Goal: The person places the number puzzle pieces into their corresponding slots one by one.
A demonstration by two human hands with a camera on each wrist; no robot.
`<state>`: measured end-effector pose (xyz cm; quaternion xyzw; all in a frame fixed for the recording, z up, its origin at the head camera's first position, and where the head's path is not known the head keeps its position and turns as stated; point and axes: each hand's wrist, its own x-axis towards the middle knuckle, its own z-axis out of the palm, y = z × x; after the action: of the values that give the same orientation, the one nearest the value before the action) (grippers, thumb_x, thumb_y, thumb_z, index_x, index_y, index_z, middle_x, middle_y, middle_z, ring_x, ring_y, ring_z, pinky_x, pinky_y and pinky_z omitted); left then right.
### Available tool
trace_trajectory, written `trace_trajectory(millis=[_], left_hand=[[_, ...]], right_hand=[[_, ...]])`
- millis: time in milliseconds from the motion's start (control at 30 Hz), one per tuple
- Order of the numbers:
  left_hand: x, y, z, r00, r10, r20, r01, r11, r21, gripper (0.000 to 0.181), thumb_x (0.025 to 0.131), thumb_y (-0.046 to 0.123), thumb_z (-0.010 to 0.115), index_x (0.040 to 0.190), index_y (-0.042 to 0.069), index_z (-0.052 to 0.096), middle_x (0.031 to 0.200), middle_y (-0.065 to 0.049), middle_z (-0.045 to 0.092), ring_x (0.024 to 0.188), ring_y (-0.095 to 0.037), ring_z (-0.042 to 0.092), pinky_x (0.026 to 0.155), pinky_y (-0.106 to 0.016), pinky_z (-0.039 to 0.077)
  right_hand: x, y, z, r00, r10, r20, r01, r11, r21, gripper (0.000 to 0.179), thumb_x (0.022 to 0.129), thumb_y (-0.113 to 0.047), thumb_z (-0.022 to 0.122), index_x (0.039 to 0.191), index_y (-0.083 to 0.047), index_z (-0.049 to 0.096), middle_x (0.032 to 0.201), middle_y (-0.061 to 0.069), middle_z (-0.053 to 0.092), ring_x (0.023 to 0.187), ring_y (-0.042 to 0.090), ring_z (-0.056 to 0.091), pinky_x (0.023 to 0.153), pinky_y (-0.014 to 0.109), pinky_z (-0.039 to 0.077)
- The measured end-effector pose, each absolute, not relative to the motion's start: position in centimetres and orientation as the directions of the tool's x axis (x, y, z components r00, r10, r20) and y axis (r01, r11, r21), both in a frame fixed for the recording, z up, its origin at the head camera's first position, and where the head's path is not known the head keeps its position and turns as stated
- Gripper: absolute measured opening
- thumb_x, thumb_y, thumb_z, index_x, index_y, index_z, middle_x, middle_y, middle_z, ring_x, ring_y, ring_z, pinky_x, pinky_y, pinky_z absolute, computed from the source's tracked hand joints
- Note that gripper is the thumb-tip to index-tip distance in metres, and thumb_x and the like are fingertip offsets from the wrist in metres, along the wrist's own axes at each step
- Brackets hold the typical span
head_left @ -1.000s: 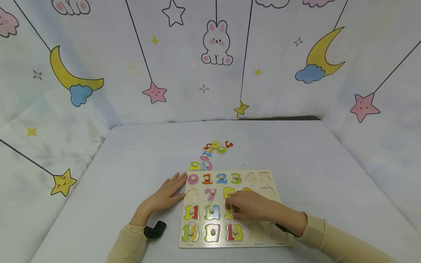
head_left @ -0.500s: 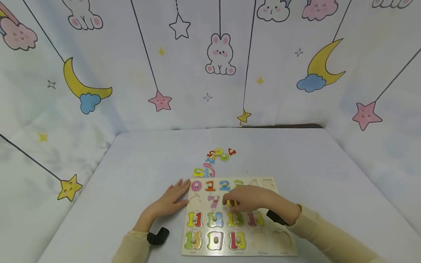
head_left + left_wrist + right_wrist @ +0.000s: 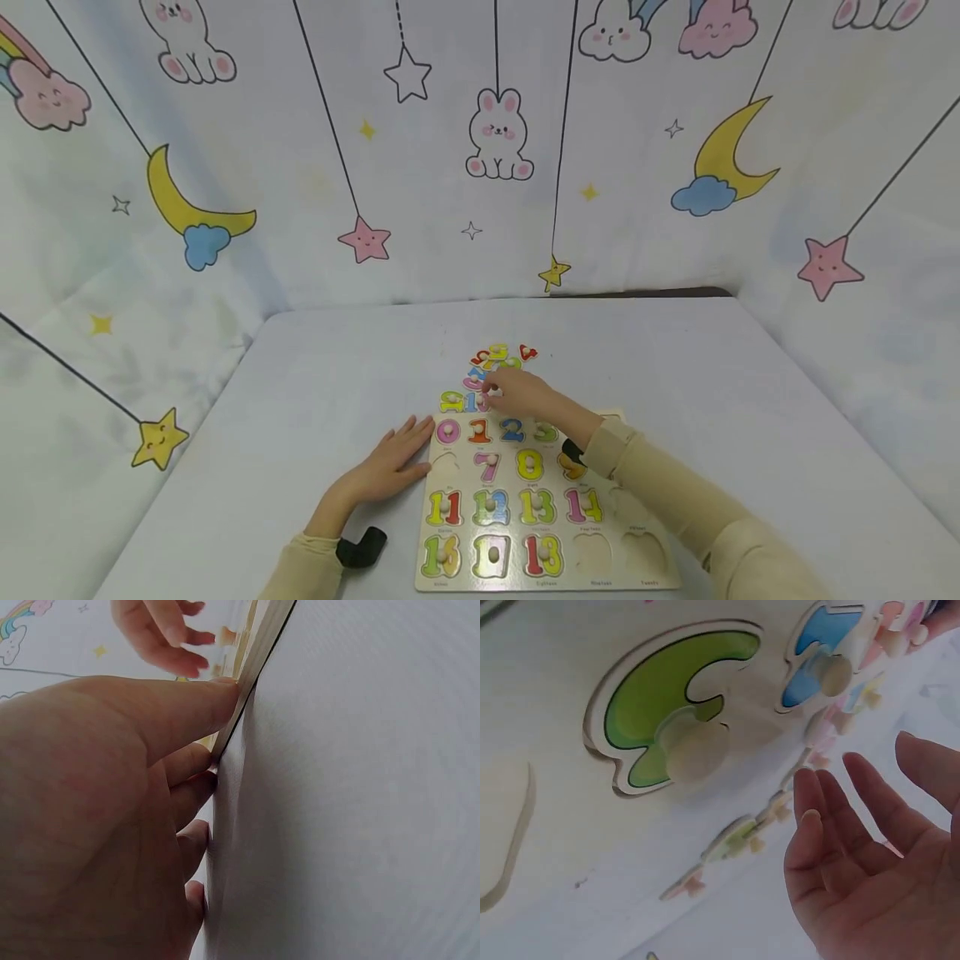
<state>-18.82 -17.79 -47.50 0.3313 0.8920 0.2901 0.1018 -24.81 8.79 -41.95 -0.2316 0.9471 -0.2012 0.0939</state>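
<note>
A wooden number puzzle board lies on the table with knobbed number pieces in many of its recesses. My left hand rests flat at its left side; in the left wrist view the thumb and fingertips touch the board's edge. Beyond the far edge, my right hand reaches over the loose number pieces, beside the blue-and-pink 10. In the right wrist view its fingers are loosely bent, with no piece seen between them. It partly covers the green piece behind it.
More loose pieces lie past the board, among them a red 4 and a green piece near the far left corner. Bare recesses show at the board's lower right. A printed cloth wall stands behind the white table.
My right hand has moved from the middle of the board, away and leftward, to the loose pieces. The 14 it covered earlier now shows in its recess. My left hand stays by the board.
</note>
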Motion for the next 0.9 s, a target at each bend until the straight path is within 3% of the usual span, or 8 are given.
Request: trace_trajectory(millis=[200,333,533,900], left_hand=[[-18.7,-17.7,-47.6,-0.756,0.654,0.022,0.538,0.603,0.589,0.062,0.096,0.025,0.054,0.145,-0.003,0.028,0.149,-0.018,0.025,0.137,-0.039,0.011,0.106,-0.059,0.007],[-18.7,-17.7,-47.5,-0.757,0.653,0.025,0.541,0.605,0.584,0.062,0.096,0.024,0.054,0.144,-0.004,0.028,0.149,-0.018,0.025,0.137,-0.039,0.012,0.105,-0.060,0.008],[-18.7,-17.8,-47.3,-0.758,0.652,0.019,0.539,0.609,0.582,0.062,0.096,0.025,0.053,0.145,-0.004,0.027,0.149,-0.019,0.025,0.137,-0.039,0.011,0.105,-0.060,0.008],[-18.7,-17.9,-47.1,-0.753,0.658,0.011,0.540,0.609,0.581,0.062,0.096,0.023,0.053,0.145,-0.004,0.026,0.149,-0.019,0.023,0.137,-0.039,0.010,0.106,-0.059,0.007]], right_hand=[[-26.1,8.3,-43.4,-0.901,-0.419,-0.115,-0.339,0.842,-0.419,0.018,0.092,-0.018,0.061,0.105,-0.007,0.067,0.099,0.004,0.062,0.087,0.018,0.056,0.077,0.034,0.048],[-26.5,8.0,-43.8,-0.895,-0.433,-0.108,-0.354,0.836,-0.420,0.021,0.092,-0.017,0.060,0.106,-0.004,0.068,0.096,0.004,0.060,0.082,0.016,0.052,0.072,0.031,0.046],[-26.2,7.3,-43.5,-0.886,-0.452,-0.109,-0.379,0.838,-0.393,0.014,0.093,-0.015,0.059,0.097,-0.006,0.068,0.096,0.006,0.054,0.083,0.018,0.048,0.070,0.032,0.044],[-26.6,7.2,-43.6,-0.902,-0.419,-0.102,-0.337,0.833,-0.438,0.009,0.094,-0.017,0.057,0.094,-0.009,0.054,0.077,0.000,0.051,0.064,0.014,0.046,0.056,0.027,0.040]])
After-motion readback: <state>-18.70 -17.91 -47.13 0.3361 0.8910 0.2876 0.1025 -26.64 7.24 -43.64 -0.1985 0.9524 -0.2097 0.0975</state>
